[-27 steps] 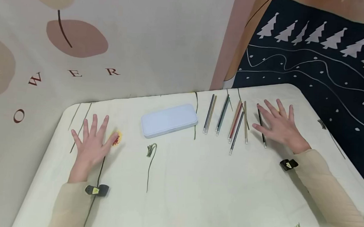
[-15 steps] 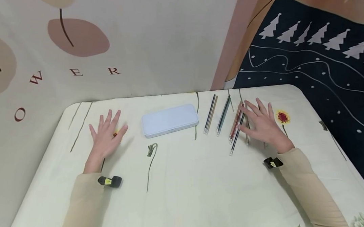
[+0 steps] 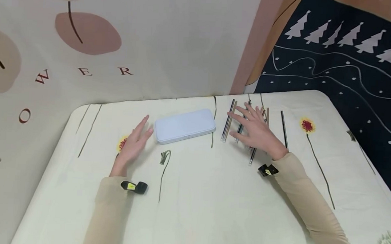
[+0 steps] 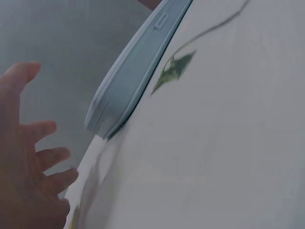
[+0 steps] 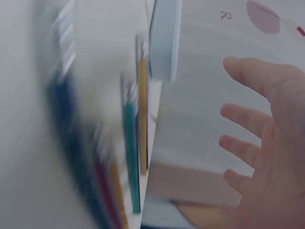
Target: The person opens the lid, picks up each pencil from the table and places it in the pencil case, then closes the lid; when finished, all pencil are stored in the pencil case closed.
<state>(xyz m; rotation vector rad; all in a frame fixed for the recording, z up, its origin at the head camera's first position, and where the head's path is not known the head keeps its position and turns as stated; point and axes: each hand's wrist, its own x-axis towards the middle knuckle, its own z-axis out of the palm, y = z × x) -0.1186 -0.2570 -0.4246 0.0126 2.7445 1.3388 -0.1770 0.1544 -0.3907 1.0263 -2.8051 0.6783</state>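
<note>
A pale blue pencil case (image 3: 185, 126) lies closed on the table, its zip side facing the left hand in the left wrist view. Just left of the case, the left hand (image 3: 133, 144) hovers with extended fingers, holding nothing. Over the pencils, the right hand (image 3: 255, 130) is spread, apart from them and holding nothing. Two pencils (image 3: 228, 121) lie between the case and that hand. Further pencils (image 5: 131, 143), teal, yellow, red and dark blue, show in the right wrist view; some are partly hidden by the hand in the head view. A black pencil (image 3: 284, 129) lies right of it.
The white tablecloth (image 3: 198, 202) carries printed flowers and stems, such as a red and yellow flower (image 3: 307, 125). A pale printed curtain (image 3: 172, 44) stands behind the table, and a dark cloth with white trees (image 3: 341, 77) hangs at the right.
Both hands have moved inward: the left hand rightward toward the pencil case, the right hand leftward across the pencils. The case and pencils stay where they were.
</note>
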